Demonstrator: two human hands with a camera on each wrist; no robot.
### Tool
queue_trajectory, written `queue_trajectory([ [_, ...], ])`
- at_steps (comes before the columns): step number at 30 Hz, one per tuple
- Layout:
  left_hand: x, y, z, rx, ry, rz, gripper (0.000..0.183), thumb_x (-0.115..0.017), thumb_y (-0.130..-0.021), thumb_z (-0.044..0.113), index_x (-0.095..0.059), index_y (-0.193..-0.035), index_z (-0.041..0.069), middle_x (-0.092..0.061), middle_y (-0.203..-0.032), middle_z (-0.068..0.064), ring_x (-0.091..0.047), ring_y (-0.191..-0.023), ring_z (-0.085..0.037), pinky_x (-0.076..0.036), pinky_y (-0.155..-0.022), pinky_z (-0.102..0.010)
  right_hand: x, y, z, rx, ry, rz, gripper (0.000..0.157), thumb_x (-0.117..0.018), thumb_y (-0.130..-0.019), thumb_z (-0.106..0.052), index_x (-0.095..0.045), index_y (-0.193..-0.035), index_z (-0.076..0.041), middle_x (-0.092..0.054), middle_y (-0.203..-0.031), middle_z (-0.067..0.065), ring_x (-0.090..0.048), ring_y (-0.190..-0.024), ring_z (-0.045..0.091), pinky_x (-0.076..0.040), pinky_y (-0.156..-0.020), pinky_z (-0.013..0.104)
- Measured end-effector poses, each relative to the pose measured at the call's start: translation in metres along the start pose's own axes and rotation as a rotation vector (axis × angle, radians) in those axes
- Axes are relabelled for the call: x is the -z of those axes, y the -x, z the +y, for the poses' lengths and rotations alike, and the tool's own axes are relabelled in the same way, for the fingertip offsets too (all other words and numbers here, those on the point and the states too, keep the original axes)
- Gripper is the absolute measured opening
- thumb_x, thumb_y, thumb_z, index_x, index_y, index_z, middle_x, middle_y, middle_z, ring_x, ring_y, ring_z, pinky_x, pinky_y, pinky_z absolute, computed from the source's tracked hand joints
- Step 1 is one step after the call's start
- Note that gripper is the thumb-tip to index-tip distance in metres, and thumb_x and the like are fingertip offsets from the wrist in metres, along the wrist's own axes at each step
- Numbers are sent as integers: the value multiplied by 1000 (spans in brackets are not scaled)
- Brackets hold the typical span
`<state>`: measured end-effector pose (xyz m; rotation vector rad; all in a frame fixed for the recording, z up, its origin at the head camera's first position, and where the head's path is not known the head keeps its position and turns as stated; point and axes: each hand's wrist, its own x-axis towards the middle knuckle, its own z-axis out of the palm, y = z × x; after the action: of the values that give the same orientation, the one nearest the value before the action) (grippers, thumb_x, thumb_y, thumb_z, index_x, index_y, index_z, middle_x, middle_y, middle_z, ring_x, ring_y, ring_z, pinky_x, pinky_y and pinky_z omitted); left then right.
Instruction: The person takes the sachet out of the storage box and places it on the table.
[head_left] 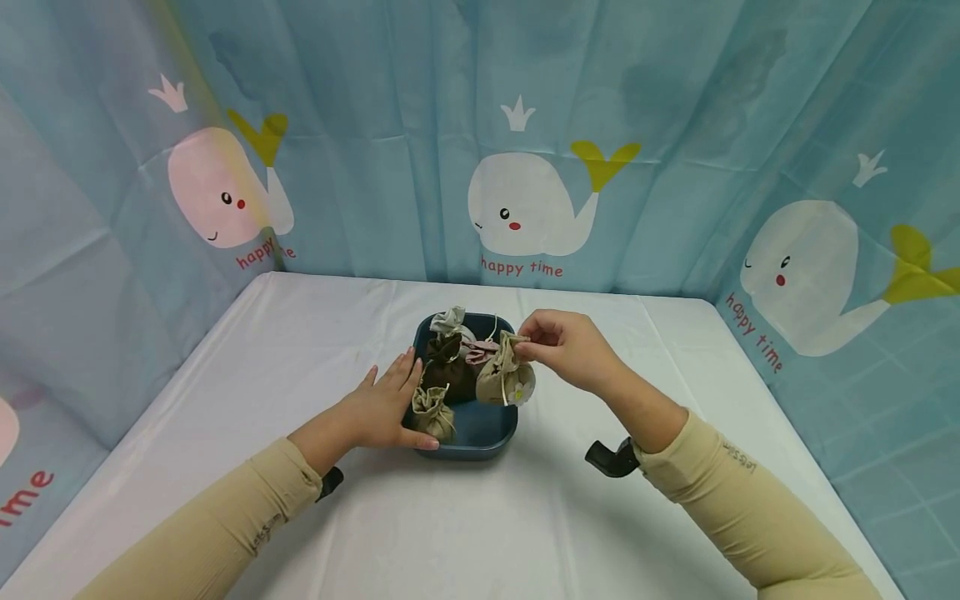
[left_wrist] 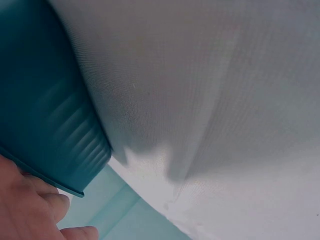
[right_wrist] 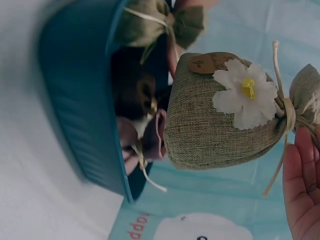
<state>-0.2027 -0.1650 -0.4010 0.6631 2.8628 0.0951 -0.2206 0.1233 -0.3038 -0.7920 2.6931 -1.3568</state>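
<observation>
My right hand (head_left: 566, 348) pinches the gathered neck of a tan burlap drawstring pouch (right_wrist: 225, 117) with a white flower on its side. In the head view the pouch overlaps the right rim of a dark blue plastic basin (head_left: 480, 432). My left hand (head_left: 386, 407) lies with straight, spread fingers along the basin's left rim, thumb at the front corner. Inside the basin sit a second tan pouch (head_left: 433, 415) at front left, a dark brown pouch (head_left: 454, 375), a pink pouch (right_wrist: 150, 137) and a pale grey one (head_left: 448, 320) at the back.
A white cloth (head_left: 465, 533) covers the table under the basin. Blue curtains (head_left: 390, 192) with whale prints stand behind and at both sides. A black wrist mount (head_left: 612, 459) juts from under the right sleeve, and another (head_left: 331, 482) from the left.
</observation>
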Motion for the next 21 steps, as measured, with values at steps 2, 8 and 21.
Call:
queue_trajectory([
  [2, 0, 0, 0, 0, -8, -1, 129, -36, -57, 90, -3, -147, 4, 9, -152, -15, 0, -140, -29, -11, -104, -60, 5, -1, 2, -4, -7, 24, 7, -68, -83, -18, -65, -83, -11, -65, -77, 1, -64, -73, 12, -52, -70, 30],
  [8, 1, 0, 1, -1, -8, 1, 129, -36, -57, 91, -4, -147, 3, 8, -152, -15, 0, -140, -29, -11, -105, -60, 19, -3, 9, -22, -22, 91, 9, -67, -84, -15, -65, -87, -7, -66, -80, 6, -64, -74, 14, -52, -73, 31],
  [21, -2, -2, -1, 4, -4, -1, 129, -38, -58, 90, -3, -147, 4, 9, -152, -14, 2, -140, -28, -9, -105, -59, 49, -7, 39, -132, 39, 208, 20, -64, -87, -23, -64, -92, -3, -67, -87, 10, -65, -81, 18, -49, -80, 36],
])
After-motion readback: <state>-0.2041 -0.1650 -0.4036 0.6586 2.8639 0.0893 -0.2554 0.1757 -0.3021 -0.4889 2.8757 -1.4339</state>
